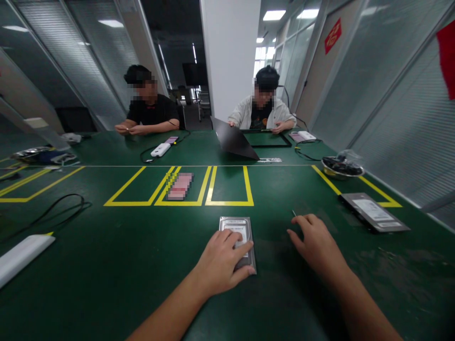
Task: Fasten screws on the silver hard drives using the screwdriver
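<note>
A silver hard drive (237, 227) with a white label lies flat on the green table (142, 265) right in front of me. My left hand (222, 261) rests on its near half, fingers spread over the top and thumb along its right edge. My right hand (314, 244) lies palm down on the table a little to the right of the drive, fingers loosely curled, holding nothing. A tiny screw or pin (294, 213) sits just beyond its fingertips.
A dark flat device (373, 211) lies at the right; behind it is a metal bowl (341, 166) of parts. Yellow taped boxes (185, 187) mark the table's middle. A black cable (53, 208) and a white bar (21, 255) lie left. Two people sit opposite, one at a laptop (234, 139).
</note>
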Available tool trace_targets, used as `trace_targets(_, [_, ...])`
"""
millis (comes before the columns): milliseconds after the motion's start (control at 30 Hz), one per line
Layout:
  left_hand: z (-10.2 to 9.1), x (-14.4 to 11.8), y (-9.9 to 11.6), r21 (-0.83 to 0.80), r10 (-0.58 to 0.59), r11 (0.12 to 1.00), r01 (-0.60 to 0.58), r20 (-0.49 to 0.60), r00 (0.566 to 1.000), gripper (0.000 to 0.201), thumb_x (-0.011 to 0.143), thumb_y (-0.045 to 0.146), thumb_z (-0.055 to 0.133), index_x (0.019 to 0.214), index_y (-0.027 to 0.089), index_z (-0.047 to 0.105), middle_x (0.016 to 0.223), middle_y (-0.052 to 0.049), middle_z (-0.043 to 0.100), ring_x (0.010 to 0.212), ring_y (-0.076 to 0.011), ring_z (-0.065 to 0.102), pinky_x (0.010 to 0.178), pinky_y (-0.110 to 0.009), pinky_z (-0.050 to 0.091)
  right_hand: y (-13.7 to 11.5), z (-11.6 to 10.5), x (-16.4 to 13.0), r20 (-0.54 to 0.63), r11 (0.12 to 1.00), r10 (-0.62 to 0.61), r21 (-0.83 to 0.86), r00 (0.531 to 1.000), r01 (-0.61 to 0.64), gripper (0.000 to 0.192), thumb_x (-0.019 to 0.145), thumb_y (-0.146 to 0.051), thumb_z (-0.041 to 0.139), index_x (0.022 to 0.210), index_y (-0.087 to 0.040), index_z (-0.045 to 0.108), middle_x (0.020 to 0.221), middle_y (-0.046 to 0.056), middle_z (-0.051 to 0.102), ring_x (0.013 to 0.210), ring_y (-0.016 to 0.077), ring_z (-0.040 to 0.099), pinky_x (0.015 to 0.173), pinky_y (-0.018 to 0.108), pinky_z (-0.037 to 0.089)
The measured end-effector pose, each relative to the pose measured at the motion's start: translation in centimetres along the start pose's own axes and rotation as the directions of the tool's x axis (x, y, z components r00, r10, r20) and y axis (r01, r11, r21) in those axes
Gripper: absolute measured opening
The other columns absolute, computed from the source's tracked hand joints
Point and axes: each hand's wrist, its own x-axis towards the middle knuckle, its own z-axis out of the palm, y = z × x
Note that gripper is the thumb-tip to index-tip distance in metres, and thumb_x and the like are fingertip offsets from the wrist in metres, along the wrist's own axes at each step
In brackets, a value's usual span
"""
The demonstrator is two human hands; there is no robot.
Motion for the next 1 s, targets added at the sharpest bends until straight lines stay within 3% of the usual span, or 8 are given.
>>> trace_targets(167, [0.2, -0.1, 0.0, 0.0, -0.009, 1.0, 0.009, -0.014, 1.0, 0.052, 0.09, 0.057, 0.056, 0.133, 0.027, 0.057, 0.119, -0.009, 0.058, 0.108, -0.0298, 0.049, 0.09, -0.045, 0.04, 2.6, 0.1, -0.5, 0.036, 0.982, 0.186, -0.05, 0.982, -0.184, 0.024, 0.082, -0.04, 0.058, 0.095, -0.02, 0.055, 0.09, 0.01, 0.055, 0.08, 0.0274, 0.061, 0.068, 0.042, 0.05])
trace_targets(500, [0.4, -0.3, -0.3, -0.027, -0.005, 1.0, 0.004, -0.045, 0.999, 0.051, 0.09, 0.057, 0.056, 0.131, 0.027, 0.058, 0.119, -0.009, 0.061, 0.107, -0.0293, 0.051, 0.091, -0.044, 0.041, 2.7, 0.2, -1.5, 0.224, 0.974, 0.218, 0.019, 0.95, -0.228, 0.024, 0.08, -0.026, 0.055, 0.103, -0.022, 0.052, 0.093, 0.01, 0.063, 0.076, 0.0272, 0.067, 0.061, 0.035, 0.046])
trace_targets(633, [0.5, -0.3, -0.2, -0.026, -0.015, 1.0, 0.013, -0.051, 0.999, 0.051, 0.089, 0.057, 0.058, 0.13, 0.028, 0.059, 0.119, -0.008, 0.061, 0.107, -0.0292, 0.051, 0.09, -0.044, 0.041, 2.3, -0.4, -1.1, 0.179, 0.968, 0.224, 0.072, 0.958, -0.24, 0.023, 0.08, -0.02, 0.05, 0.103, -0.022, 0.052, 0.093, 0.01, 0.065, 0.082, 0.0278, 0.067, 0.068, 0.038, 0.047])
trace_targets(800, [0.3, -0.2, -0.1, -0.021, -0.032, 0.999, 0.031, -0.027, 0.999, 0.05, 0.089, 0.057, 0.059, 0.13, 0.029, 0.058, 0.12, -0.008, 0.059, 0.109, -0.0297, 0.05, 0.092, -0.045, 0.04, 1.7, -1.6, 0.0, 0.041, 0.951, 0.229, 0.202, 0.972, -0.233, 0.026, 0.086, -0.032, 0.047, 0.109, -0.02, 0.051, 0.1, 0.011, 0.065, 0.091, 0.0259, 0.065, 0.08, 0.04, 0.05])
trace_targets(867, [0.3, -0.2, 0.0, -0.018, -0.032, 0.999, 0.031, -0.021, 0.999, 0.05, 0.089, 0.057, 0.058, 0.13, 0.028, 0.058, 0.12, -0.008, 0.059, 0.109, -0.0299, 0.05, 0.091, -0.045, 0.04, 1.3, -2.0, 0.2, -0.033, 0.903, 0.234, 0.378, 0.972, -0.205, 0.031, 0.086, -0.04, 0.051, 0.11, -0.02, 0.051, 0.099, 0.011, 0.066, 0.09, 0.0242, 0.066, 0.079, 0.038, 0.053])
trace_targets(1000, [0.3, -0.1, 0.0, -0.014, -0.027, 1.0, 0.027, -0.018, 0.999, 0.051, 0.089, 0.058, 0.057, 0.13, 0.029, 0.057, 0.121, -0.009, 0.058, 0.109, -0.0302, 0.05, 0.091, -0.045, 0.04, -0.1, -2.6, 0.0, -0.142, 0.629, 0.295, 0.774, 0.945, -0.08, 0.037, 0.077, -0.046, 0.07, 0.1, -0.02, 0.059, 0.093, 0.008, 0.068, 0.084, 0.0209, 0.067, 0.073, 0.034, 0.055])
